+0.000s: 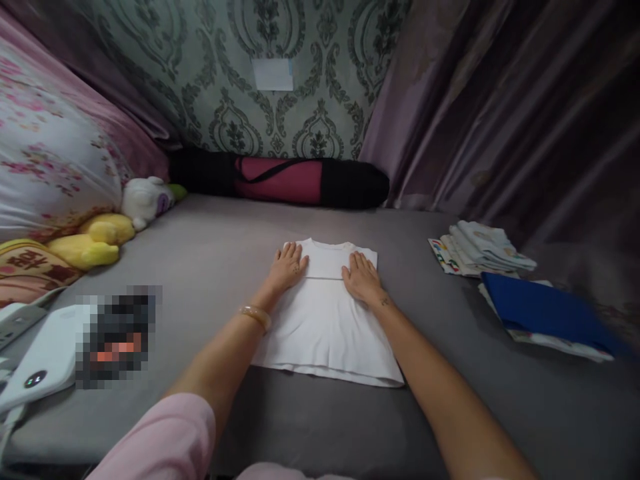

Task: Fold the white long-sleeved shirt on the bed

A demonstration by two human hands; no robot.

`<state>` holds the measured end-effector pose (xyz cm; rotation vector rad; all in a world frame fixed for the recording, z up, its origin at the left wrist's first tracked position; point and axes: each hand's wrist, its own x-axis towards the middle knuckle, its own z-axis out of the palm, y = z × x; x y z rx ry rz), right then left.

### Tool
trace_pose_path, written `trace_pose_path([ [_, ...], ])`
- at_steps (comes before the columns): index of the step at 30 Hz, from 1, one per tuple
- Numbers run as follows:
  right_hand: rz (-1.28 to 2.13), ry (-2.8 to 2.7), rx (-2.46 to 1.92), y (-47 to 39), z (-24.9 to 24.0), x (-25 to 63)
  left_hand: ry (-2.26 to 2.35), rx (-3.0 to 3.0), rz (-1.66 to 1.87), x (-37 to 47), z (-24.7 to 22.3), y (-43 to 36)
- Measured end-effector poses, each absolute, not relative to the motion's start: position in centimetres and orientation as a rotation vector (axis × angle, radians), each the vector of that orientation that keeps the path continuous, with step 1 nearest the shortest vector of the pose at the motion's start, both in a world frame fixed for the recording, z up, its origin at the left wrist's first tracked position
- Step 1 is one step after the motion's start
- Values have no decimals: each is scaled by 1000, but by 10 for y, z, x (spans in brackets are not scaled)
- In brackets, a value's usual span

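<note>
A white shirt lies on the grey sheet in front of me, its neckline away from me and its hem towards me. A straight horizontal edge crosses its upper part, just below the neckline. My left hand rests flat on the shirt's upper left side, fingers stretched forward. On the upper right side lies my right hand, also flat with fingers extended. Both palms face down on the cloth and neither hand grips it. The sides of the shirt narrow towards the top, and light creases run down its lower half.
Folded clothes are stacked at the right, near a folded blue cloth on other fabric. A black and pink long bag lies along the wall. Plush toys, a white power bank and a blurred patch are at the left.
</note>
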<state>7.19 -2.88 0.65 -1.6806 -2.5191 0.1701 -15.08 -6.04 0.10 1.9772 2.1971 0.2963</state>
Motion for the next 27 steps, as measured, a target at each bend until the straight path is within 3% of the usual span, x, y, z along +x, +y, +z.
trace_pose_path([
  [9, 142, -2463, -1732, -26, 14, 103, 2116, 2072, 180, -155, 16, -60],
  [14, -34, -2547, -1405, -25, 27, 67, 2174, 2364, 395, -119, 25, -52],
  [21, 134, -2711, -1430, -21, 9, 44, 2154, 2328, 231, -110, -8, -44],
  [27, 223, -2718, -1441, -18, 12, 46, 2103, 2291, 210, -114, -3, -44],
])
